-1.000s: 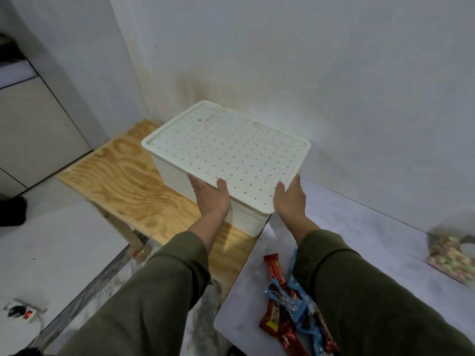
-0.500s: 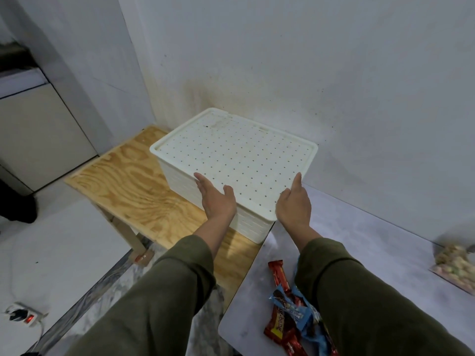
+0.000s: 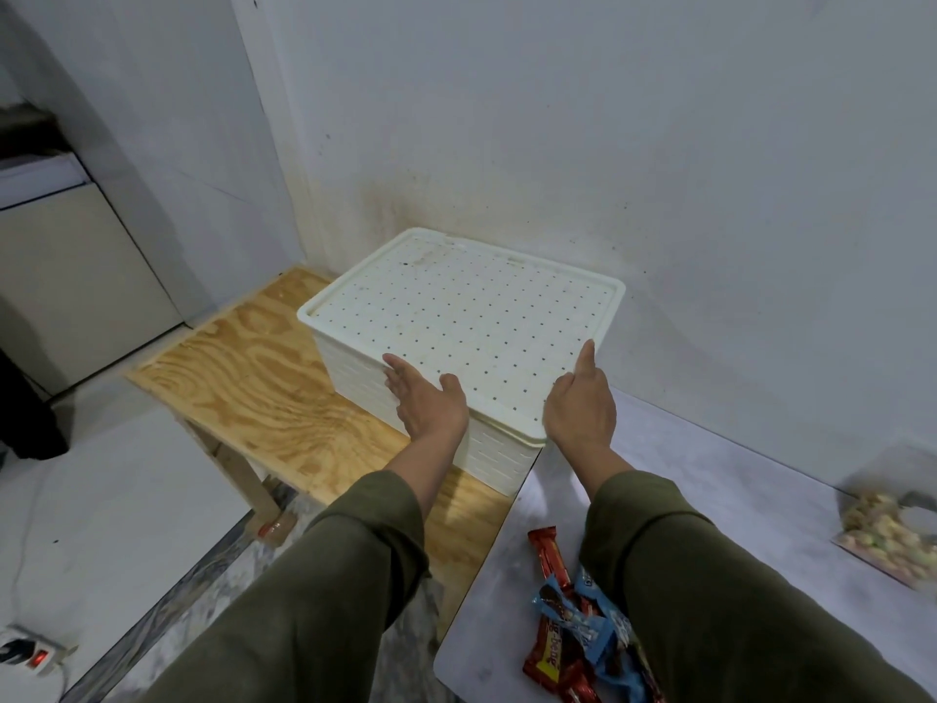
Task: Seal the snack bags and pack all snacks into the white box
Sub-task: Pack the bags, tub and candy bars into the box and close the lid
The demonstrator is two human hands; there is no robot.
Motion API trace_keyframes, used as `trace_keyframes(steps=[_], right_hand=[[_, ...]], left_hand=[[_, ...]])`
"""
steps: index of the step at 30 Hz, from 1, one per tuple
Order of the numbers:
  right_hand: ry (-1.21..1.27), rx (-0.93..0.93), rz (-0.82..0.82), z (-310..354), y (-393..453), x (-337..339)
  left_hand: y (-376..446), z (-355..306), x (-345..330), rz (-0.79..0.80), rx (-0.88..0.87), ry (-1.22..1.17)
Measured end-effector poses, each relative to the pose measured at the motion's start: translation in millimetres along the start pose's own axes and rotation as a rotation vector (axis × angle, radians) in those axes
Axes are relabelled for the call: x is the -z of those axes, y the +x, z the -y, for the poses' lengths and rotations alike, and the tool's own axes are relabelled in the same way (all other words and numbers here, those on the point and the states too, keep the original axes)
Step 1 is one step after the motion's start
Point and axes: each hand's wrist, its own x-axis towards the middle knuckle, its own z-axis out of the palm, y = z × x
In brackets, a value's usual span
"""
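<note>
**Both hands on the lidded white box**

The left hand [image 3: 431, 405] lies with straight fingers against the near-left edge of the perforated lid [image 3: 466, 322], thumb on top. The right hand [image 3: 580, 408] rests at the near-right corner, thumb extended along the lid edge; its other fingers are hidden. The white box [image 3: 487, 456] sits closed on the plywood table [image 3: 243, 378], by the wall. Nearer, wrapped chocolate bars [image 3: 563, 636] lie on the grey table [image 3: 720, 464], with a clear snack bag [image 3: 887, 537] well right.
</note>
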Motion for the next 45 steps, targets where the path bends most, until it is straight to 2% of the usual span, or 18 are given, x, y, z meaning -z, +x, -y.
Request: trace_keyframes(steps=[10,19,26,34,39,45], right_hand=[[0.015,0.072,-0.042,26.3,7.0,19.7],[0.096,0.164,0.011,110.0,-11.8,-5.2],[0.188,0.241,0.079,206.2,-50.8,-68.0],[0.174,0.154,0.093,296.2,-97.1,-174.2],[0.114,0.102,0.094,323.8,-105.6,-236.5],[0.048,0.051,0.154,311.3,-104.7,-291.5]], left_hand=[[3.8,-21.7,15.2,-0.038,-0.046,-0.053],[33.9,-26.3,101.9,-0.155,-0.065,-0.079],[87.8,9.9,207.9,-0.243,-0.08,-0.083],[173.5,71.5,309.4,-0.213,-0.071,0.047],[219.5,117.2,337.3,-0.152,-0.004,0.066],[253.1,166.1,327.6,-0.08,0.08,0.093]])
